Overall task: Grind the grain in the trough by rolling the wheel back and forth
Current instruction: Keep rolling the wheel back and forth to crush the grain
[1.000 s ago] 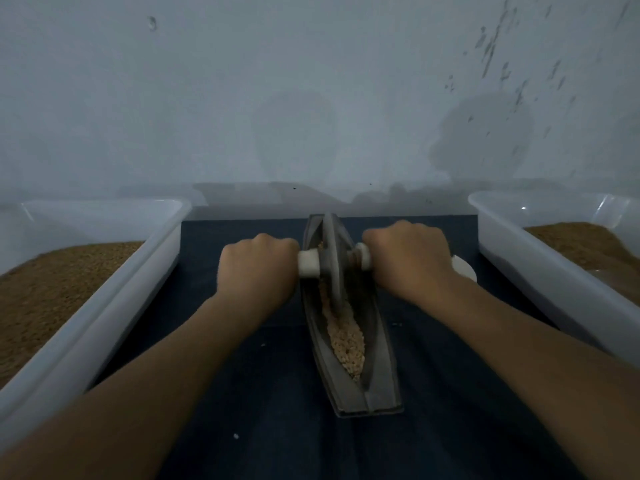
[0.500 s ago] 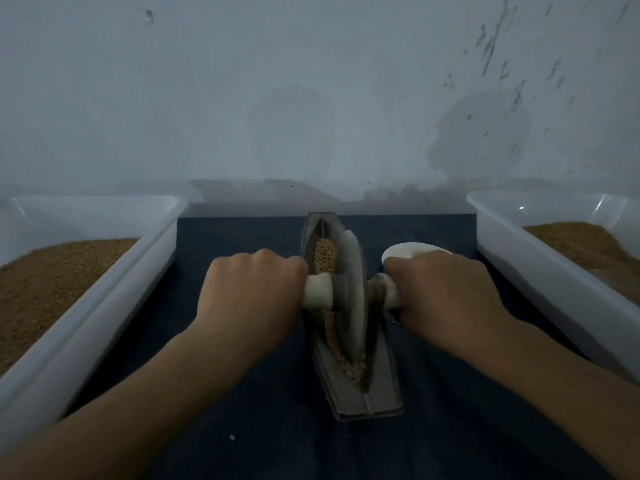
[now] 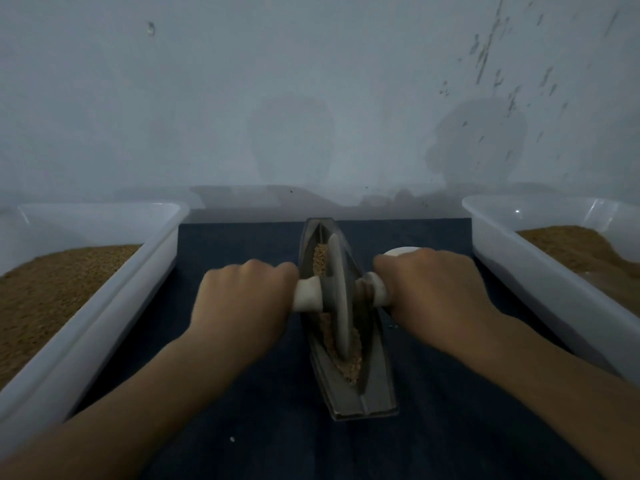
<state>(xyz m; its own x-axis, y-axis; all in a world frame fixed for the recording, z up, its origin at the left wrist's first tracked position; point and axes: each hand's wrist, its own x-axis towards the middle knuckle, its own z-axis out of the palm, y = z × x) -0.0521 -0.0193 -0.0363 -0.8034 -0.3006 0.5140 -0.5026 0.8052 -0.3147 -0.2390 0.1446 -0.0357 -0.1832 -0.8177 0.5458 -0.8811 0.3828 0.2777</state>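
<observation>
Left hand [image 3: 242,306] and right hand [image 3: 436,289] each fist-clamped on one end of the pale axle handle [image 3: 306,294], one per side so the metal wheel [image 3: 337,299] stands upright under even load. Wheel sits about mid-trough [image 3: 360,400], on the grain [image 3: 349,368]. Trough lies lengthwise away from the person on the dark surface [image 3: 242,244], likely so strokes run straight out and back.
</observation>
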